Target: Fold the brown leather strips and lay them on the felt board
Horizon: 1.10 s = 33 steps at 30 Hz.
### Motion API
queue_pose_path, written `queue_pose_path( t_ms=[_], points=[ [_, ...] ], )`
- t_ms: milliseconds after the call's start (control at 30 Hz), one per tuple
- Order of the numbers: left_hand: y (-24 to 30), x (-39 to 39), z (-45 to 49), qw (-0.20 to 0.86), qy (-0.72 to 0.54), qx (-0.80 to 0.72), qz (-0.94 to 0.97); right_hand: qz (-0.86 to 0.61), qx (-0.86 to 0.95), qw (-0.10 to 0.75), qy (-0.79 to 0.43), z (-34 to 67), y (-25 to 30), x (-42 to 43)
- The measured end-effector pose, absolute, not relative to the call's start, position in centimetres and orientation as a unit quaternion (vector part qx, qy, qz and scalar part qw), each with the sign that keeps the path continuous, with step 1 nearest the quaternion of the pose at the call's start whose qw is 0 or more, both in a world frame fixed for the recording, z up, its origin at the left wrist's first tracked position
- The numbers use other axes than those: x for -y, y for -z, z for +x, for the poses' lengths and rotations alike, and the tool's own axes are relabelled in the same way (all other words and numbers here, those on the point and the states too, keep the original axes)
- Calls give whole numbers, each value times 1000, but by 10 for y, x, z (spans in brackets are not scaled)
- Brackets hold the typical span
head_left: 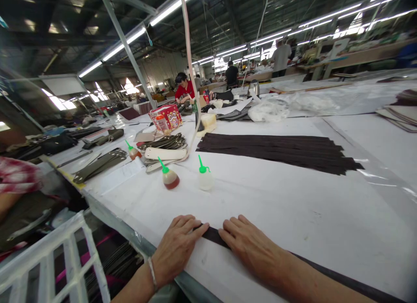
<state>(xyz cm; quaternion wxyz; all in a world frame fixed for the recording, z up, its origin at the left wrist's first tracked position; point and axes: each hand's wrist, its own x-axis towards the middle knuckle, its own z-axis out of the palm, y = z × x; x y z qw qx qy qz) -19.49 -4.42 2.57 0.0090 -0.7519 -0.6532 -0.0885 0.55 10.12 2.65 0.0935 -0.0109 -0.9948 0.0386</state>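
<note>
A long dark strip (215, 236), like leather or fabric, lies along the near side of the white table and runs off toward the lower right. At its left end my left hand (180, 237) has its fingers closed on the strip, thumb pointing right. Just to the right, my right hand (249, 244) bends its fingers over the same strip, with a short piece showing between the hands. My right forearm covers part of the strip. Beyond the hands stand a squeeze bottle of clear liquid (205, 180) and another with brown liquid (170, 179), both with green nozzles.
A stack of dark strips (276, 151) lies farther back. Left of it are tan and olive straps (165, 153), a third bottle (133, 152) and a red box (171, 115). A white plastic rack (65, 259) stands below the left table edge. A co-worker's checked sleeve (18, 174) shows at far left.
</note>
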Motion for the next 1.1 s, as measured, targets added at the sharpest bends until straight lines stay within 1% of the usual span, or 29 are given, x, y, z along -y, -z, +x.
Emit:
queue_pose_path(
  t_ms=[200,567,733,867,900,967,1033,1100],
  points=[
    [-27,44,-194,7,57,654,-755,4,996,87,-31,14,-26,-105],
    [-35,36,-185,42,7,633,-773,-8,995,85,-50,45,-32,-112],
    [-36,35,-185,68,28,623,-779,-6,995,80,-54,58,-33,-116],
    [-39,28,-166,103,114,633,-759,-5,996,77,-45,65,-34,-116],
    [-40,24,-156,96,143,635,-753,-5,996,80,-40,65,-34,-116],
    [-37,17,-131,46,187,628,-754,-8,996,89,-29,65,-34,-116],
    [-32,10,-108,-19,212,622,-753,-9,995,98,-28,65,-33,-115],
    [-24,7,-92,-53,224,629,-743,-11,994,104,-29,67,-33,-115]
  ],
)
